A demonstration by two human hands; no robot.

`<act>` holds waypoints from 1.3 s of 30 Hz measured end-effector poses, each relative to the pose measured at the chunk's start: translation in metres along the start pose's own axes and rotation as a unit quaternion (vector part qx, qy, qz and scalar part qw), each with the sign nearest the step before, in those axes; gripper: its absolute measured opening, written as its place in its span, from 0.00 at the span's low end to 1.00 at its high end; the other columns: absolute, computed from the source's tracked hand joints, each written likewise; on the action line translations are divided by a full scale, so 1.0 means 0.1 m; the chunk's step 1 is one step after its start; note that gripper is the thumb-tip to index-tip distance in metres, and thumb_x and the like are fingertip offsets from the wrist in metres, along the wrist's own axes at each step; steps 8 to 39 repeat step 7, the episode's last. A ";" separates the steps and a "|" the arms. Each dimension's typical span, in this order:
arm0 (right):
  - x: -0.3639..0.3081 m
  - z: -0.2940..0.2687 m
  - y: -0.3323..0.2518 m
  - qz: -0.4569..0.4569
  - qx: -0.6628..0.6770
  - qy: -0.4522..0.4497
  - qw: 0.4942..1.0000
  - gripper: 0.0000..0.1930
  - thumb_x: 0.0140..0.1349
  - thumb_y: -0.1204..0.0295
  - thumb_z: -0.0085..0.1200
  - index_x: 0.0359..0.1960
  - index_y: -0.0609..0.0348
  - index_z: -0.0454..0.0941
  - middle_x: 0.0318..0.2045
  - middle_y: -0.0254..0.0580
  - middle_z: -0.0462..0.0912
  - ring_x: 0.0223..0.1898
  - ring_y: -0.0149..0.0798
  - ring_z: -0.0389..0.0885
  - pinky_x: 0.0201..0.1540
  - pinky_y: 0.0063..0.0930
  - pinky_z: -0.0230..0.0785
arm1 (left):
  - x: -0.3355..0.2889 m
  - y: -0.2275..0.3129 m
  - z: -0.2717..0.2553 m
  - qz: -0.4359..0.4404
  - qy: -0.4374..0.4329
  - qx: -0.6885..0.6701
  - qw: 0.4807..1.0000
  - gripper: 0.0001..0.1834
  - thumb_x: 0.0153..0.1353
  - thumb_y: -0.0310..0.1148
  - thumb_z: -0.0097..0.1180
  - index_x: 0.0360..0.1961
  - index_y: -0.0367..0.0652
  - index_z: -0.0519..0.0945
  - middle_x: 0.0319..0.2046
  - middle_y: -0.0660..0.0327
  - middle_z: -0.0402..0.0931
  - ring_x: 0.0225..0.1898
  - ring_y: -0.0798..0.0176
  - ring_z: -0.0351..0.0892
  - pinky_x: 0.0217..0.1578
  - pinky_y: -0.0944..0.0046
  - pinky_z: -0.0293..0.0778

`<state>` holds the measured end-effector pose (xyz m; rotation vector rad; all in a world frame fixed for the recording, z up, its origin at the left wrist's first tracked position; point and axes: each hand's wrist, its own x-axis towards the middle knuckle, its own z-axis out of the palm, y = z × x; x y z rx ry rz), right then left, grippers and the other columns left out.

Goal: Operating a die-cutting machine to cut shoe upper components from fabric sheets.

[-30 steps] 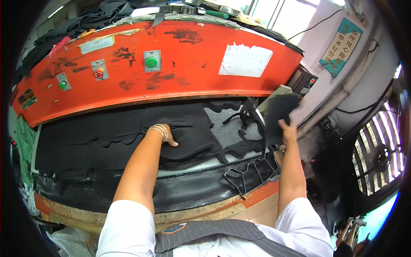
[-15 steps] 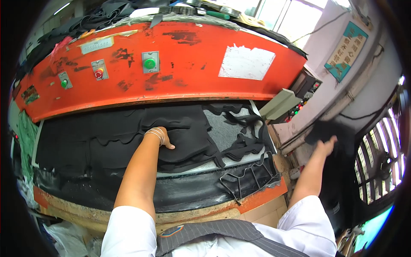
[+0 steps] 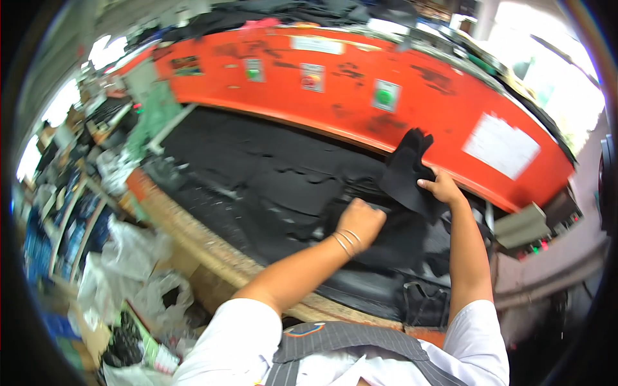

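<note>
Up against the orange beam, my right hand (image 3: 444, 186) is closed on a limp piece of black sheet material (image 3: 405, 177), which is bent and folded over at its top. My left hand (image 3: 362, 225), with thin bangles at the wrist, is closed in a fist low over the bed, gripping black sheet material (image 3: 396, 241) beside it; its fingertips are hidden. More black sheet (image 3: 257, 164) lies across the machine bed, with wavy cut edges. Near the bed's right front corner rests a thin metal frame of bent strips (image 3: 425, 302), like a cutting die.
The orange machine beam (image 3: 283, 83) spans the back, carrying a green button (image 3: 385, 96) and a red knob (image 3: 311, 78). A worn wooden edge (image 3: 212, 254) runs along the front. Plastic bags (image 3: 135, 257) crowd the left. A control box (image 3: 524, 225) stands at right.
My view has swung left. My right hand has come from the far right to over the bed with a black piece. My left hand, earlier spread on the sheet, has closed.
</note>
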<state>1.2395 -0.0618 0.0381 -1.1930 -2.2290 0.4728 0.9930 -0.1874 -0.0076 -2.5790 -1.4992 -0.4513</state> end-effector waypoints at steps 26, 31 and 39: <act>0.83 1.09 0.25 0.051 -0.150 -0.161 0.974 0.33 0.55 0.58 0.61 0.57 0.70 0.68 0.59 0.60 0.70 0.63 0.55 0.65 0.66 0.39 0.56 | -0.98 0.28 -0.49 0.055 0.026 -0.101 0.993 0.14 0.41 0.34 0.61 0.32 0.44 0.77 0.26 0.61 0.80 0.36 0.59 0.79 0.47 0.61 0.66; 0.83 1.09 0.25 0.051 -0.150 -0.161 0.974 0.33 0.55 0.58 0.61 0.57 0.70 0.68 0.59 0.60 0.70 0.63 0.55 0.65 0.66 0.39 0.56 | -0.98 0.28 -0.49 0.055 0.026 -0.101 0.993 0.14 0.41 0.34 0.61 0.32 0.44 0.77 0.26 0.61 0.80 0.36 0.59 0.79 0.47 0.61 0.66; 0.83 1.09 0.25 0.051 -0.150 -0.161 0.974 0.33 0.55 0.58 0.61 0.57 0.70 0.68 0.59 0.60 0.70 0.63 0.55 0.65 0.66 0.39 0.56 | -0.98 0.28 -0.49 0.055 0.026 -0.101 0.993 0.14 0.41 0.34 0.61 0.32 0.44 0.77 0.26 0.61 0.80 0.36 0.59 0.79 0.47 0.61 0.66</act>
